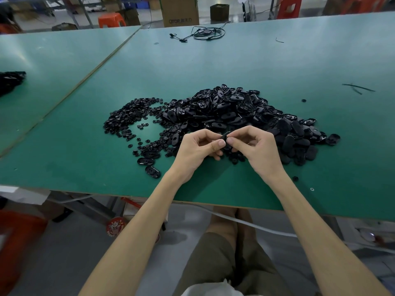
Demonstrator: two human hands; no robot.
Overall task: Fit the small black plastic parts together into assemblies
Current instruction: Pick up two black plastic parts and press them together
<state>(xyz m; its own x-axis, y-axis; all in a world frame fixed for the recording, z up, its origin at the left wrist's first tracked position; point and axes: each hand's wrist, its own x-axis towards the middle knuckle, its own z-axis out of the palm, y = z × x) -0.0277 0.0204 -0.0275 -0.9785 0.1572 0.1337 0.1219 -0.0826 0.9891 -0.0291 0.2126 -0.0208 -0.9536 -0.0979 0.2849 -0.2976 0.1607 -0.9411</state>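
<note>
Above green table [267,67], fingers [221,143] pinch black part [224,136].

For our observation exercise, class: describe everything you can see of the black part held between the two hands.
The black part is small, smooth and plastic-looking, with a rounded outline, seen nearly edge-on and tilted. The left hand pinches it from one side, the right hand from the other. Fingers hide most of it, so whether it is one piece or two cannot be told. It is held above the green table, just in front of the heap of oval parts.
</note>
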